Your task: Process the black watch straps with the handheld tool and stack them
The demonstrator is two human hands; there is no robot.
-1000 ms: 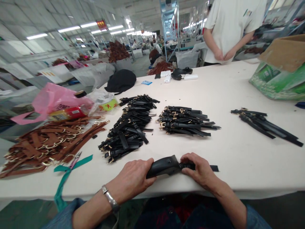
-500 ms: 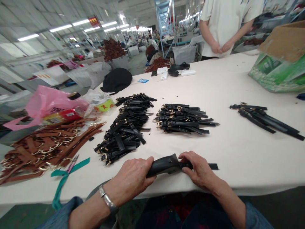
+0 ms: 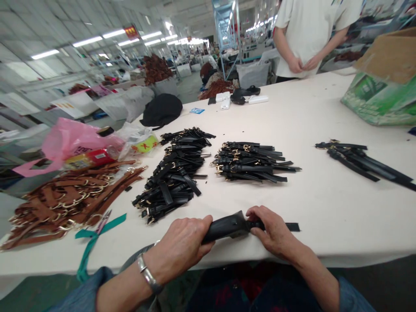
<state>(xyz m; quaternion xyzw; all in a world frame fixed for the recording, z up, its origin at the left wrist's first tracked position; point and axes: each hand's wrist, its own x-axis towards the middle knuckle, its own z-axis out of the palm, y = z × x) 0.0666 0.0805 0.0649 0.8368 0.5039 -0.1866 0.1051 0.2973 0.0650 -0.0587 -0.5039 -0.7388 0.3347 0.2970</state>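
My left hand [image 3: 185,245], with a metal band at its wrist, is closed round the handle of a black hand tool [image 3: 225,226] whose wider end points right; its exact kind I cannot make out. Against that end, my right hand [image 3: 271,229] pinches a narrow black strap [image 3: 293,227], its tail sticking out past the fingers. The strap's other end is hidden by the tool and fingers. Beyond my hands lie a long heap of black buckle straps [image 3: 172,173] and a smaller pile of buckle straps [image 3: 253,161]. Several loose black straps [image 3: 360,158] rest at the right.
Brown straps with metal rings [image 3: 65,199] cover the table's left side, beside scissors [image 3: 104,222] tied with green ribbon [image 3: 86,255]. A pink bag [image 3: 74,138], black cap [image 3: 162,109] and green carton [image 3: 383,97] stand farther back. Across the table is a person [image 3: 308,39] with hands together.
The view has shifted slightly, so everything sits a little farther right. Both hands keep their holds, with the tool and strap in nearly the same position.
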